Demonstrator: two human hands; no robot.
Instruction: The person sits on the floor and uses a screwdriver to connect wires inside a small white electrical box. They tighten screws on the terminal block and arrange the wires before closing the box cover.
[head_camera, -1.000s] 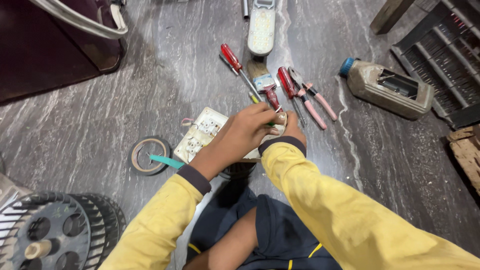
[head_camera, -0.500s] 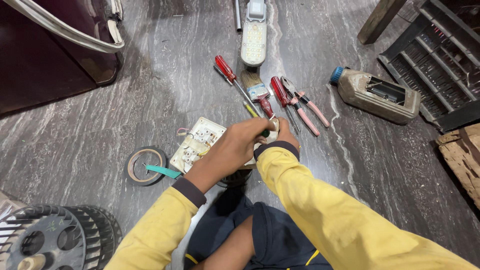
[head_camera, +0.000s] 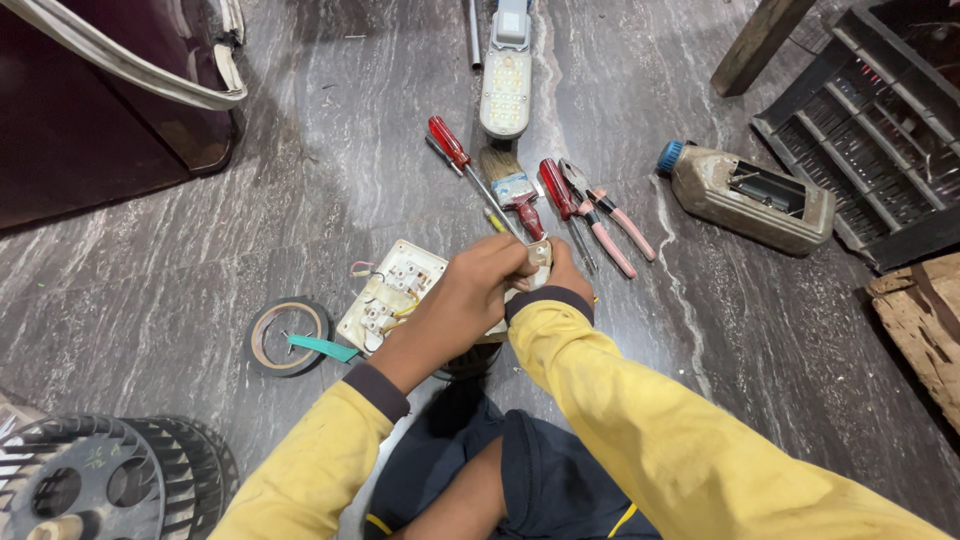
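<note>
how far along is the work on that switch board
Done: the white switch board lies back side up, wiring exposed. In hand: both hands, left hand and right hand, grip a small part at its edge. Left: screwdriver, pliers and tape roll lie unused.

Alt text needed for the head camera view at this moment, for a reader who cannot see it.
Both hands, left hand and right hand, meet over a white switch board with exposed wiring on a grey marble floor. Beyond them lie a red-handled screwdriver, a paintbrush and pink-handled pliers; a tape roll sits to the left.
</note>
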